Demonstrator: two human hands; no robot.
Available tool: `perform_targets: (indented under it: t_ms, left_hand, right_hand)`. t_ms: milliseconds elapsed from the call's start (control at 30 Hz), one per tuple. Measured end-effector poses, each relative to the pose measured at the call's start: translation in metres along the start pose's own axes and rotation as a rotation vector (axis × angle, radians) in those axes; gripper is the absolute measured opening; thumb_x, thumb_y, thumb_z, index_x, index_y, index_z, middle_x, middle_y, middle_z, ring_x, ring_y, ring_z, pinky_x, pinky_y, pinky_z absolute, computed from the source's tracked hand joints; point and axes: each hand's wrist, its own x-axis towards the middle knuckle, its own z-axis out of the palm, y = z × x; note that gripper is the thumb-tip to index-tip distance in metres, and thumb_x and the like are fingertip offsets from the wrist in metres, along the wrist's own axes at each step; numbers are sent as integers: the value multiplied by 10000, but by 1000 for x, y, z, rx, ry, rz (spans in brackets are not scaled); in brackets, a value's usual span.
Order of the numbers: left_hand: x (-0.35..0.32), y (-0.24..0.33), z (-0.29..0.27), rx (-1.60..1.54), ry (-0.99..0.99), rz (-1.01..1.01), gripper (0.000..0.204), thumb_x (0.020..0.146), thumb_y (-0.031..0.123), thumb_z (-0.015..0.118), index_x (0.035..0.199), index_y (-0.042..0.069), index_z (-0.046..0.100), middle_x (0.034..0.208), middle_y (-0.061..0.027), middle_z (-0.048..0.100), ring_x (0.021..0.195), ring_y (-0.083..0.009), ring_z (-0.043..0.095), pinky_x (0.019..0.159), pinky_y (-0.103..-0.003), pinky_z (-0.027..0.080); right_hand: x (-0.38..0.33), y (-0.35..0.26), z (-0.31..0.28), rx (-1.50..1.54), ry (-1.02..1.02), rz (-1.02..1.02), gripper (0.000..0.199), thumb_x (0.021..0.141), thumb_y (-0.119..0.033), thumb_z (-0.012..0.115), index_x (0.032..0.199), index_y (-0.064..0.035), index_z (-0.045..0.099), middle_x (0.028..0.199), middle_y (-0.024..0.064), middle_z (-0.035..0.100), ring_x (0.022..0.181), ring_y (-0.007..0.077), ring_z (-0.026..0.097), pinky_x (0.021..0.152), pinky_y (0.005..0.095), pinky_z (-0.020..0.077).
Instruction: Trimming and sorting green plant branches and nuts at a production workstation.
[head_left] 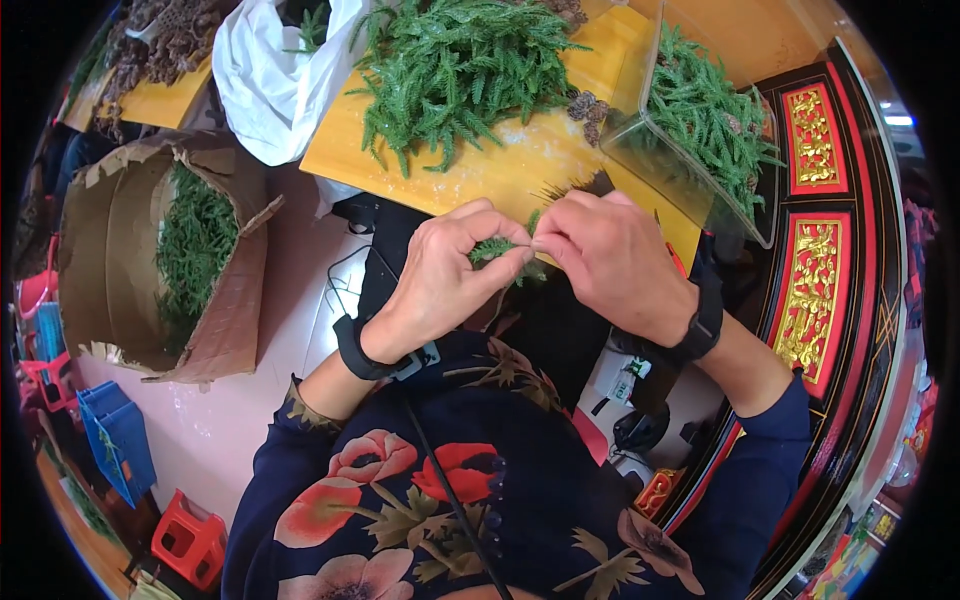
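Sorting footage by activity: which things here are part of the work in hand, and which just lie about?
In use:
left hand
right hand
green sprig
sprig pile
clear tub
yellow board
cardboard box

Lying about:
white bag
red stool
blue crates

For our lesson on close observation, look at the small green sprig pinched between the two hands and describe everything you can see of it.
The sprig is a short, feathery green cutting with fine needle-like leaves, like the heap on the yellow board beyond it. It looks fresh and soft. It lies roughly level between both hands, above the person's dark lap. The left hand pinches its near end with thumb and fingers; the right hand nips its other end. Most of it is hidden by the fingertips.
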Motion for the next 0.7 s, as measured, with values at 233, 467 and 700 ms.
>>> perform_targets:
  t_ms: [233, 467, 700]
  left_hand:
    - [1, -9, 1, -615, -73, -176, 88, 863, 90, 634, 879, 5, 652, 835, 24, 614, 765, -46, 527, 688, -209, 423]
    - [-1, -9, -2, -821, -177, -313, 82, 854, 88, 637, 876, 10, 650, 832, 12, 610, 762, -42, 530, 690, -206, 431]
    - [-2, -17, -4, -993, -285, -442, 85, 859, 81, 632, 900, 13, 659, 820, 21, 625, 746, -27, 531, 703, -190, 429]
  right_hand:
    - [3, 5, -15, 111, 111, -108, 131, 781, -125, 655, 906, -91, 635, 898, 35, 597, 705, 224, 567, 683, 329, 435]
    - [5, 12, -17, -217, 185, -530, 207, 751, -130, 646, 953, -90, 652, 939, 41, 592, 722, 194, 558, 718, 330, 446]
    - [4, 12, -16, -430, 196, -825, 216, 737, -154, 629, 929, -57, 647, 895, 43, 581, 732, 167, 549, 711, 346, 451]
